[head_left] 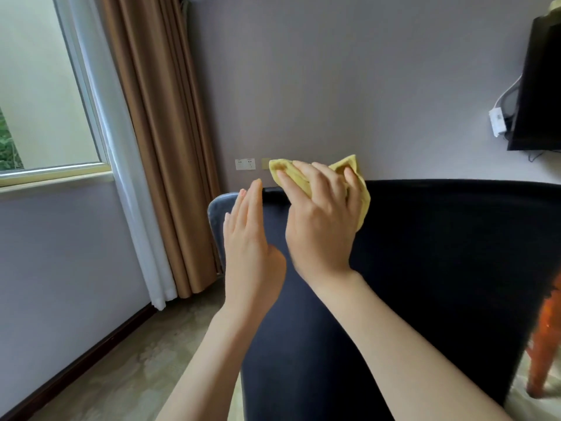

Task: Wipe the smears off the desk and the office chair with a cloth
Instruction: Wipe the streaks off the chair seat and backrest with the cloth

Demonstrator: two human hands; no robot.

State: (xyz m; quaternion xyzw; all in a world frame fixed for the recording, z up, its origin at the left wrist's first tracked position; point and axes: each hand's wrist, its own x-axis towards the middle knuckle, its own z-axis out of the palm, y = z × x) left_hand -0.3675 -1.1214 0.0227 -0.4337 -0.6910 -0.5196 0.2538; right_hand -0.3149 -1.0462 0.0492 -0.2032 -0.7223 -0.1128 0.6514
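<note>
The right hand lies on a yellow cloth and presses it against the top rim of the dark blue chair back; its fingers are spread and nearly straight over the fabric, and the thumb is hidden; folds of the cloth stick out past the fingertips and hang down at the little-finger side. The left hand holds nothing; its fingers are straight and close together, edge-on to the camera, just beside the left corner of the chair back, and I cannot tell whether it touches the upholstery. The chair back fills the lower middle of the view, close under both forearms.

Behind it stands a pale lilac wall with a white double socket low down; a brown curtain hangs to the left, with a white sheer curtain beside it and a window beyond; a black screen is mounted at the right edge, with a white adapter and cables next to it; an orange-brown wooden leg shows past the chair's right side, standing on the patterned floor.
</note>
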